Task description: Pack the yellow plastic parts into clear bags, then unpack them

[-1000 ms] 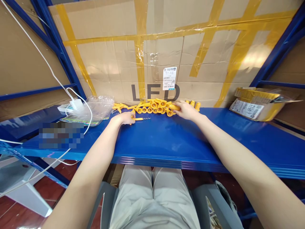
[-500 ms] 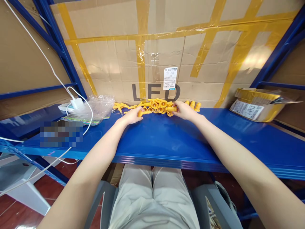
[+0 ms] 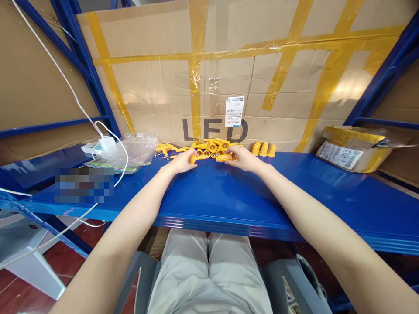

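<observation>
My left hand [image 3: 183, 162] is closed on a yellow threaded plastic piece [image 3: 200, 156], which points to the right just above the blue shelf. Facing it, my right hand [image 3: 242, 158] grips a yellow hollow plastic sleeve [image 3: 224, 158] that lies nearly level, its open end towards my fingers. A small gap separates the two pieces. Behind both hands is a pile of similar yellow hollow pieces [image 3: 213, 147]. More yellow plastic pieces [image 3: 166, 147] lie left of the pile, beside small silvery bits [image 3: 161, 154]. Right of my right hand, three yellow sleeves [image 3: 263, 149] stand upright in a row.
The blue shelf [image 3: 229, 196] is backed by a large taped carton [image 3: 157, 96]. A small open cardboard box [image 3: 352, 150] sits at the right. To the left are a clear plastic bag [image 3: 139, 146], a white plug [image 3: 107, 143] with cables and a blurred-out item [image 3: 84, 185].
My right hand has moved left and slightly forward of the pile, bringing the sleeve closer to the threaded piece. The left hand has barely moved. The view has tilted slightly upward.
</observation>
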A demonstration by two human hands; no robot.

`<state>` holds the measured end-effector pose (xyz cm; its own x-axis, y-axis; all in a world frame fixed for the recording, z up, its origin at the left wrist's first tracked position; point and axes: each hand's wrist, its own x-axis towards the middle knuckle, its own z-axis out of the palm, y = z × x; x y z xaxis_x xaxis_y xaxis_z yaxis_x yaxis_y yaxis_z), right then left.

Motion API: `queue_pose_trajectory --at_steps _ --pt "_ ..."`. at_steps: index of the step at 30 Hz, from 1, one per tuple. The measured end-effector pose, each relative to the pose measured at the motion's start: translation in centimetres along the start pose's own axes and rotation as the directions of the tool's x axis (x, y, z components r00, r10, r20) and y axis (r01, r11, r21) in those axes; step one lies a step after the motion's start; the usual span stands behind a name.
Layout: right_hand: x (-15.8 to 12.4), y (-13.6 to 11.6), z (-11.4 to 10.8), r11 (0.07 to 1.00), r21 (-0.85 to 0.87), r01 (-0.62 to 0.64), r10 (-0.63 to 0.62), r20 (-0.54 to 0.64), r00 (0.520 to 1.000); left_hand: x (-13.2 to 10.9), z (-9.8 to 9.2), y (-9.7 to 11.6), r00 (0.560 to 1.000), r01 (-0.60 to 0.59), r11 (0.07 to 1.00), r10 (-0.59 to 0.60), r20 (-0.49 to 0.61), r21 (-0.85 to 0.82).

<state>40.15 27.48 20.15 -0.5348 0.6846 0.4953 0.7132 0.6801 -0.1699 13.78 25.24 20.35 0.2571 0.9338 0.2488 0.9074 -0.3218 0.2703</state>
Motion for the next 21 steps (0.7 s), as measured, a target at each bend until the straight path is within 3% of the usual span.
queue_pose_trajectory --at_steps 9,16,21 --pt "-0.7 0.5 -0.7 0.997 -0.003 -0.082 0.082 0.001 0.997 0.3 0.3 -0.3 0.999 -0.009 1.000 0.008 0.042 0.022" --pt "-0.7 -0.7 -0.3 0.997 -0.015 -0.070 0.071 0.047 0.996 0.0 0.3 0.3 0.998 -0.044 0.999 0.045 0.040 -0.018" --pt "-0.7 -1.4 0.4 1.000 0.003 0.008 -0.008 0.056 0.998 -0.4 0.3 1.4 0.995 -0.096 0.995 0.097 0.034 -0.027"
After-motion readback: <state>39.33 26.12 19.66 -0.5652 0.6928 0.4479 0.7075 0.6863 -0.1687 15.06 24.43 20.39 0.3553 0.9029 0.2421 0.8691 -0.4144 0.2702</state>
